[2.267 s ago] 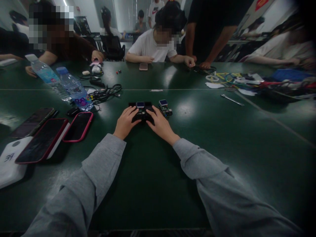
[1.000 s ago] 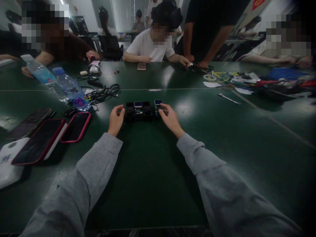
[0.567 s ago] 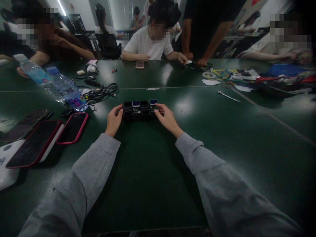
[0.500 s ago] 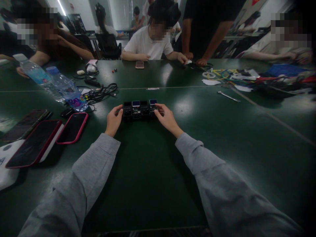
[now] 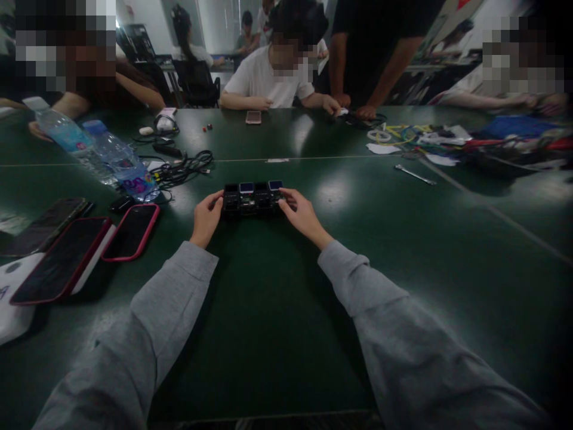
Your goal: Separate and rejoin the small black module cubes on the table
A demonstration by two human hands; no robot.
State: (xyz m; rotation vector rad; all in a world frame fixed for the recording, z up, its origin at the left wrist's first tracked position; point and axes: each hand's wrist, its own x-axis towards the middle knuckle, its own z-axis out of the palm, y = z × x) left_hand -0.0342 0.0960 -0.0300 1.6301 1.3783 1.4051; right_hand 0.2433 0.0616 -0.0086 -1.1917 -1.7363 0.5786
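Observation:
A row of small black electronic modules (image 5: 254,202) sits on the dark green table (image 5: 268,310) in front of me, side by side. Two of them have a small bluish screen facing up. My left hand (image 5: 207,220) pinches the left end of the row between thumb and fingers. At the other end, my right hand (image 5: 304,218) has thumb and fingers closed on the rightmost module (image 5: 276,186), which stands against its neighbour. My fingers partly hide both outer ends, and the dim light blurs the finer parts.
Left of me lie phones (image 5: 131,233), a white box (image 5: 18,298), two water bottles (image 5: 129,167) and tangled black cables (image 5: 188,167). On the right are a wrench (image 5: 415,175) and a heap of coloured cables (image 5: 447,140). Several people sit or stand across the table.
The rightmost module has shifted slightly left with my right hand, so the row is tighter. My left hand stays almost where it was.

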